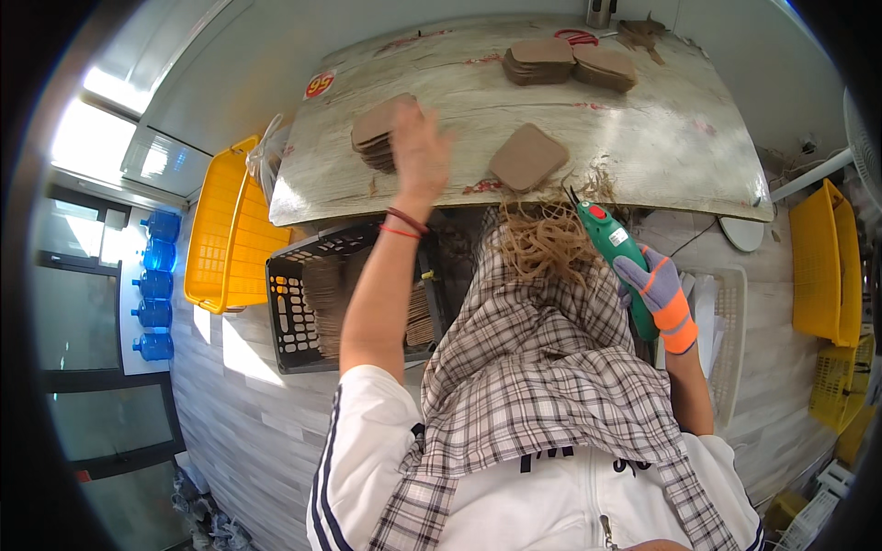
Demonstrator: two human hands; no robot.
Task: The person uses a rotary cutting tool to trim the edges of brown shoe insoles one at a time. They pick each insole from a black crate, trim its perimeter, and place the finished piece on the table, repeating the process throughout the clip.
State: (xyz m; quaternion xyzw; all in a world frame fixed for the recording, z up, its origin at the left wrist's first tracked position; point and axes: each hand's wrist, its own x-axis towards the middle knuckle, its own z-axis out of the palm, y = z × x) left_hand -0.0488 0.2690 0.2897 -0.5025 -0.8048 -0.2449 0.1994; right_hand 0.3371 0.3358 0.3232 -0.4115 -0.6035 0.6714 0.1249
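Note:
My bare left hand [423, 156] is smeared by motion beside a stack of brown rounded-square pads [372, 138] on the table's left part. Whether its fingers grip a pad does not show. In a grey and orange glove, my right hand [657, 289] is wrapped around green electric scissors [608, 237] with a red button. Their dark tip points up toward the table's front edge. A single brown pad [529, 157] lies flat near that edge, between my hands. Below it, a heap of thin brown trimmings [549, 241] hangs over the edge onto my checked apron [524, 367].
Two more pad stacks [537, 62] and red-handled scissors [577, 37] are at the table's back. A black crate [287, 317] holding brown pads stands below left, next to a yellow basket [225, 230]. A white basket [732, 354] and yellow bins [822, 266] stand right.

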